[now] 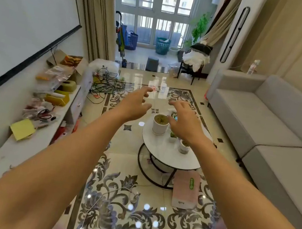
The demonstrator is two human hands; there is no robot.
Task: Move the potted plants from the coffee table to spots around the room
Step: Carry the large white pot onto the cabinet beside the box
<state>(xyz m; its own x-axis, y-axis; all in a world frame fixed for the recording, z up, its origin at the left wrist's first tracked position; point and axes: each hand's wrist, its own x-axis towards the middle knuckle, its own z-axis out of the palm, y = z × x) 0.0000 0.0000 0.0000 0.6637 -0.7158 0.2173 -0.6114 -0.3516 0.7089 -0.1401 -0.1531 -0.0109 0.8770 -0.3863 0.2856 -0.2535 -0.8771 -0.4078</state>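
Note:
A round white coffee table (161, 152) on a black frame stands mid-room. On it sit a large white pot (160, 124) with a low green plant, a tiny pot (172, 137) with a green succulent, and a small white pot (184, 146) nearer me on the right. Another plant behind the large pot is mostly hidden by my right hand. Both arms are stretched out ahead of me. My left hand (134, 105) hovers left of the large pot, fingers apart. My right hand (184, 123) hovers over the table's right side, fingers spread, holding nothing.
A low white cabinet (20, 148) along the left wall carries boxes, bags and a yellow pad. Tangled cables (104, 84) lie on the floor beyond it. A grey sofa (275, 131) fills the right side. A pink package (186, 190) leans by the table. The balcony holds baskets and a tall plant.

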